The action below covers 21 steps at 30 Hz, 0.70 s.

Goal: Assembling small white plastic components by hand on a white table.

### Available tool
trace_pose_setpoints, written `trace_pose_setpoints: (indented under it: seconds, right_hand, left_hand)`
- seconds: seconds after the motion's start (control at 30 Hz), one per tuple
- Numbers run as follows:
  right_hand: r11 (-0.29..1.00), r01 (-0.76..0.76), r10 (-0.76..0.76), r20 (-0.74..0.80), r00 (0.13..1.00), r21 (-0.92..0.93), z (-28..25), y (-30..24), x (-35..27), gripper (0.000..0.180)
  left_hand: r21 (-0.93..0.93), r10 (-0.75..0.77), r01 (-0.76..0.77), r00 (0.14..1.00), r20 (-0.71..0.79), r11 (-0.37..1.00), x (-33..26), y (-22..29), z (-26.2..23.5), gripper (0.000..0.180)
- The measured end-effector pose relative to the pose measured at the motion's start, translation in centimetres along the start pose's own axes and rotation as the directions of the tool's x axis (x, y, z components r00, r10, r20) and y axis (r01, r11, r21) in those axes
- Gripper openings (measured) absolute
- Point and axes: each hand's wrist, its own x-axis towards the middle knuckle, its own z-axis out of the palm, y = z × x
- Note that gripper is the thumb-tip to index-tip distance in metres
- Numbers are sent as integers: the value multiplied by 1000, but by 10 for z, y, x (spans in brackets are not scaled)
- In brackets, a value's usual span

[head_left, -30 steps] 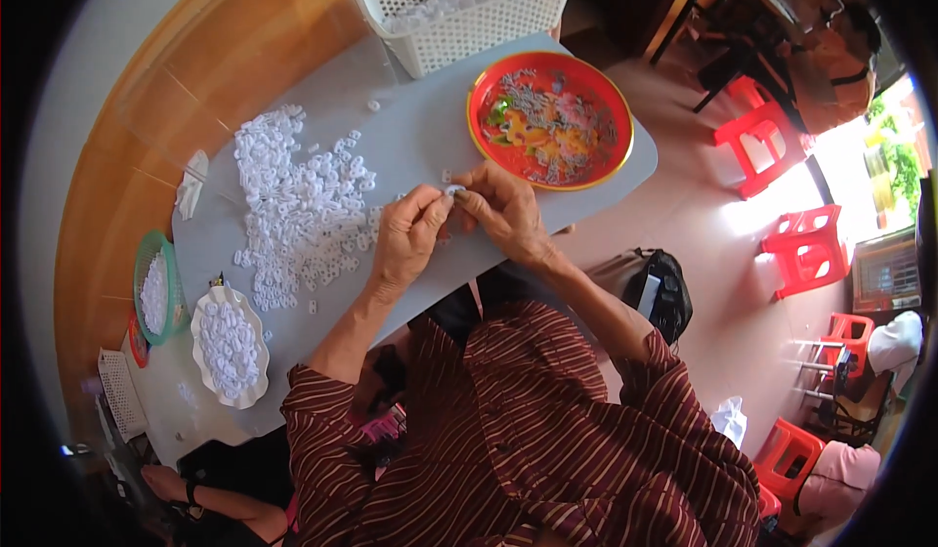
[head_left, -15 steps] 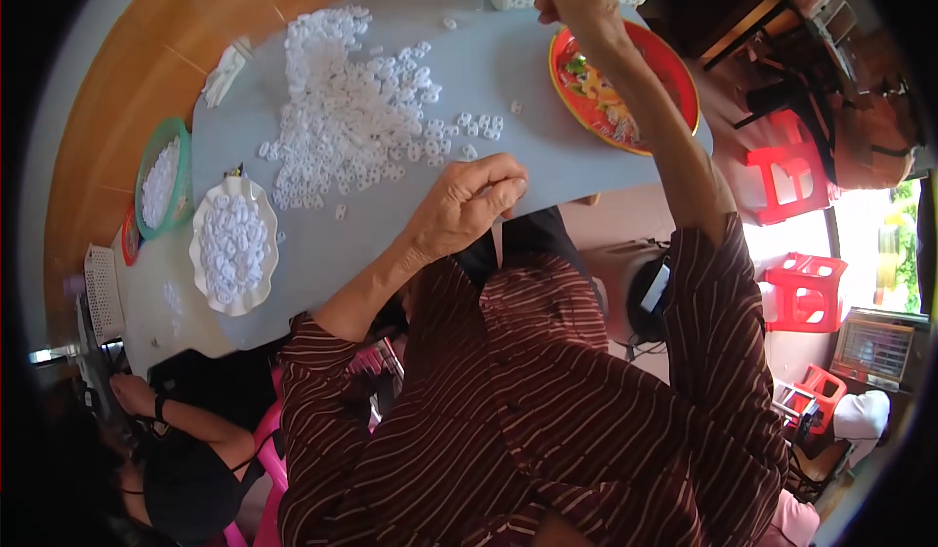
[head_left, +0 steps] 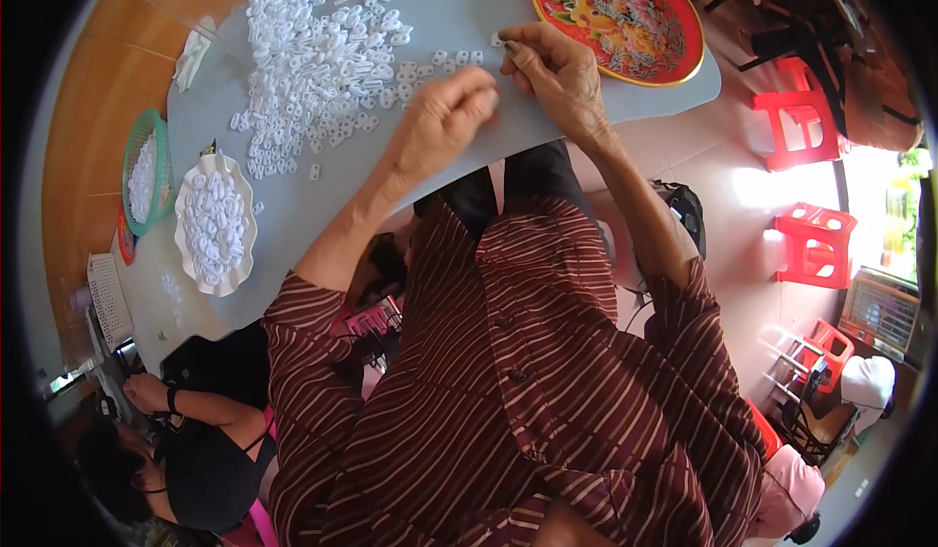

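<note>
Over the table's near edge, my left hand [head_left: 442, 122] is curled closed and slightly blurred; what its fingers hold, if anything, is hidden. To its right, my right hand [head_left: 562, 73] pinches thumb and forefinger together at a spot too small to make out. Just beyond those fingertips lies a single small white plastic piece [head_left: 497, 39]. A short row of similar white pieces [head_left: 451, 62] sits beyond my left hand, joined to a large loose pile [head_left: 308, 68] on the left. Beyond my right hand stands a round red tray [head_left: 687, 15] with many small grey metal-looking parts in it.
A white scalloped dish [head_left: 221, 286] and a green basket [head_left: 163, 156], both holding white pieces, stand at the left. A white cloth [head_left: 192, 57] lies by the wall. Another person's arm [head_left: 210, 410] shows lower left. Red stools [head_left: 801, 122] stand on the right.
My right hand has come back from the far white basket to near my left hand. My left hand has stayed curled closed. The view has shifted, showing more of the red tray.
</note>
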Motion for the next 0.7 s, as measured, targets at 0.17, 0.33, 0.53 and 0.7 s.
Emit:
trace_pose_setpoints:
  seconds: [0.17, 0.33, 0.53, 0.7]
  right_hand:
    - [992, 23, -17, -50, 999, 121, -3, 0, -5, 17]
    - [978, 6, 8, -65, 998, 209, 3, -2, -7, 17]
    - [954, 21, -6, -50, 999, 300, 1, -1, -6, 15]
    - [960, -53, 54, 2, 999, 276, -2, -5, -7, 15]
  left_hand:
    - [-33, -146, 144, 986, -86, 989, 17, -6, -27, 18]
    - [367, 163, -137, 986, -40, 920, 32, -4, -2, 14]
    - [673, 427, -431, 885, 186, 600, 54, -25, 2, 22]
    - [757, 290, -340, 935, 206, 557, 58, -31, -28, 25]
